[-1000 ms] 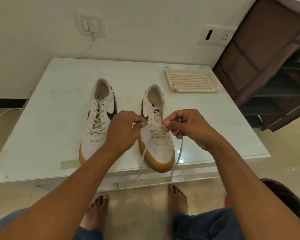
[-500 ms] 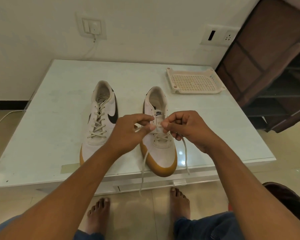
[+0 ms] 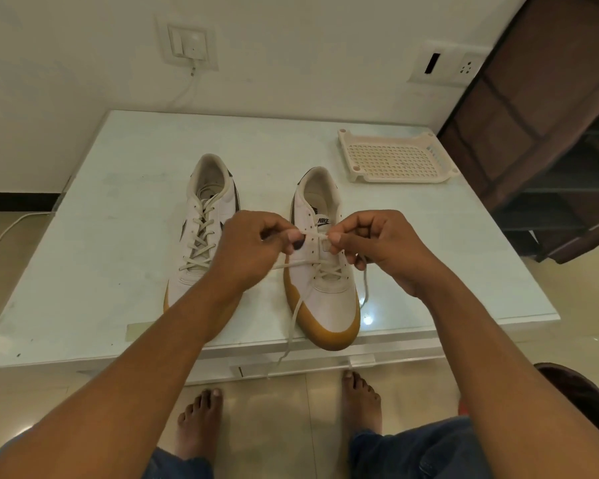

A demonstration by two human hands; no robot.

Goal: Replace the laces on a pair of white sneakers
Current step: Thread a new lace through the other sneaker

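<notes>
Two white sneakers with tan soles stand on a pale table (image 3: pixel 83 271), toes toward me. The left sneaker (image 3: pixel 201 233) is laced all the way up. The right sneaker (image 3: pixel 325 292) is laced only over its lower eyelets. My left hand (image 3: pixel 253 250) and my right hand (image 3: pixel 377 247) each pinch the white lace (image 3: pixel 312 234), stretched short between them across the shoe's tongue. Two loose lace ends (image 3: pixel 293 319) trail down past the toe and over the table's front edge.
A cream perforated plastic tray (image 3: pixel 395 160) lies at the table's back right. A brown shelf unit (image 3: pixel 550 133) stands to the right. Wall sockets and a cable are behind the table. My bare feet (image 3: pixel 201 420) rest on the tiled floor under the front edge.
Both hands have moved up the right sneaker toward its tongue, drawing the lace with them. The loose ends hang shorter than before.
</notes>
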